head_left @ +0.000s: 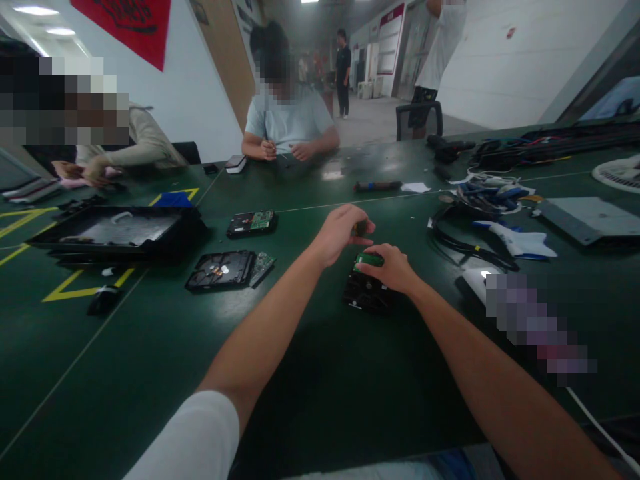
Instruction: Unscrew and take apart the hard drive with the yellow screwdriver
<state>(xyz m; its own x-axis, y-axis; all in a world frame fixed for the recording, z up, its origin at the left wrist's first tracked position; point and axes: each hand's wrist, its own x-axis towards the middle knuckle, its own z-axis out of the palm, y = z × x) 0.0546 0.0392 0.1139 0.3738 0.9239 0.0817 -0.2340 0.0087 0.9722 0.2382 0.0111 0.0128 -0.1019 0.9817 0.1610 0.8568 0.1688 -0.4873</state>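
A black hard drive [366,293] lies on the dark green table [310,373] in front of me, with a green circuit board [371,259] at its far end. My right hand [390,268] rests on the drive, fingers pinching the green board's edge. Just above the drive's far end my left hand [340,233] hovers with its fingers curled around a small dark object; I cannot make out what it is.
Two more opened drives [223,269] [251,223] lie to the left, beside a black tray [120,233]. Cables and tools [487,197] crowd the right, with a white device [520,241]. Two people sit across the table; others stand behind.
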